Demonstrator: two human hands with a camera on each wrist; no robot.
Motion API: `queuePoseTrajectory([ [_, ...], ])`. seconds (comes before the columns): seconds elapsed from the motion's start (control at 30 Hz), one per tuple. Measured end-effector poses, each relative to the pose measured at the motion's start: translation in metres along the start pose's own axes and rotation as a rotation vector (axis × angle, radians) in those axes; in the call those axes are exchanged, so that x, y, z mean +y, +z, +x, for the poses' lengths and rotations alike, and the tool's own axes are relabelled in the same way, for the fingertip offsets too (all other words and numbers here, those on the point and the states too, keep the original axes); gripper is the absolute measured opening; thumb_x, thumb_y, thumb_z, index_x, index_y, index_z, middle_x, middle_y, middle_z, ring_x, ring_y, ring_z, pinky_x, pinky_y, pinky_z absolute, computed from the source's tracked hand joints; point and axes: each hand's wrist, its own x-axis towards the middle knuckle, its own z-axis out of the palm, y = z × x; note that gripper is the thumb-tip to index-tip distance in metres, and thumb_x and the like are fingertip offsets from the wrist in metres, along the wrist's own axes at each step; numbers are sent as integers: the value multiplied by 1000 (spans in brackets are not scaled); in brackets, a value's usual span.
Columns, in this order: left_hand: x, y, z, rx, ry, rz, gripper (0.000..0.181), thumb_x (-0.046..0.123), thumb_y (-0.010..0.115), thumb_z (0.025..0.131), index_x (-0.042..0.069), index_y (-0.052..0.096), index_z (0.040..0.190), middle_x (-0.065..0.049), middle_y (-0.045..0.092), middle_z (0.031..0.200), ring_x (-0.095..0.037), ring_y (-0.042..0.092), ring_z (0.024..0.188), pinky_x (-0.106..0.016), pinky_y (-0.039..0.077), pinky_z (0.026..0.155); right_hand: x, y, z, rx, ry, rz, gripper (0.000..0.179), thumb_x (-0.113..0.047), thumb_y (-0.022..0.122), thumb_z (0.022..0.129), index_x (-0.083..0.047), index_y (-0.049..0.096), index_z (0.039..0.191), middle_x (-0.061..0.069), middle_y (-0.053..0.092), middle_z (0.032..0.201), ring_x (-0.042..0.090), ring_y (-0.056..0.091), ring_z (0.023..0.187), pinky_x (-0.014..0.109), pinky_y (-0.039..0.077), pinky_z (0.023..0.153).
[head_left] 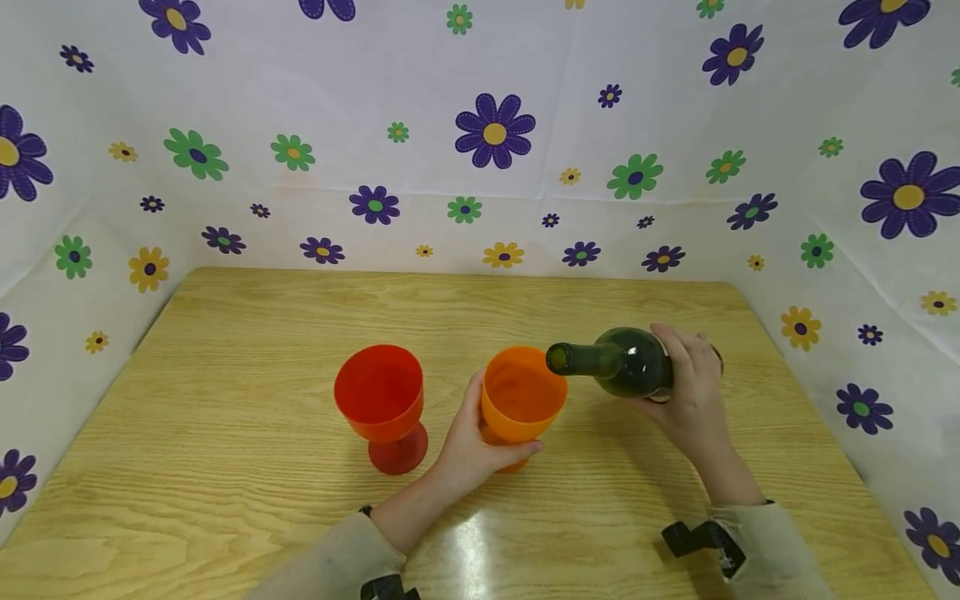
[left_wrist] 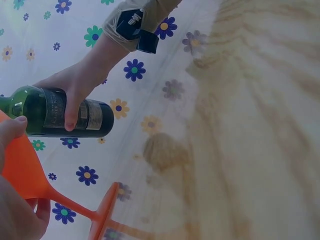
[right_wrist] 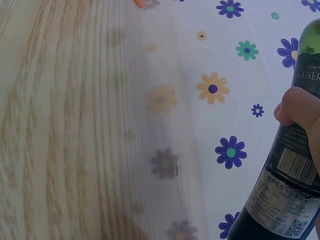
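My left hand (head_left: 468, 446) grips an orange plastic goblet (head_left: 523, 392) around its bowl and stem, with the thumb on the near side. The left wrist view shows the goblet's stem and round foot (left_wrist: 102, 215) below the fingers. My right hand (head_left: 693, 392) holds a dark green glass wine bottle (head_left: 633, 362) around its labelled body. The bottle is tipped nearly level, its mouth right at the goblet's right rim. No liquid shows at the mouth. In the right wrist view the thumb (right_wrist: 295, 107) lies across the bottle's dark label.
A red goblet (head_left: 378, 396) stands upright on the wooden table (head_left: 247, 350), left of the left hand. White cloth (head_left: 420, 75) printed with flowers rises behind the table and along both sides. Each wrist wears a dark strapped device (head_left: 705, 540).
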Motion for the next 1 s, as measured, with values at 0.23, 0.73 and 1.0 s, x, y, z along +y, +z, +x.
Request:
queuePoseTrajectory([
  [0.23, 0, 0, 0, -7, -2, -7, 83, 2, 78, 67, 16, 30, 133, -8, 47, 126, -23, 45, 117, -42, 30, 102, 1, -3, 2, 24, -57, -50, 73, -60, 51, 79, -3, 46, 125, 20, 51, 120, 38, 47, 107, 64, 27, 93],
  [0.73, 0, 0, 0, -9, -17, -11, 82, 1, 78, 67, 16, 29, 132, -8, 46, 126, -22, 45, 116, -41, 31, 102, 3, -14, 8, -8, -110, -134, 69, -60, 44, 83, -7, 46, 127, 19, 51, 120, 40, 45, 108, 62, 22, 99],
  [1.0, -11, -1, 2, -4, 8, -13, 83, 4, 79, 66, 19, 30, 132, -4, 48, 125, -19, 46, 115, -41, 31, 102, 4, -19, 12, 6, -127, -151, 64, -55, 54, 81, -8, 48, 125, 16, 53, 120, 39, 45, 110, 60, 21, 100],
])
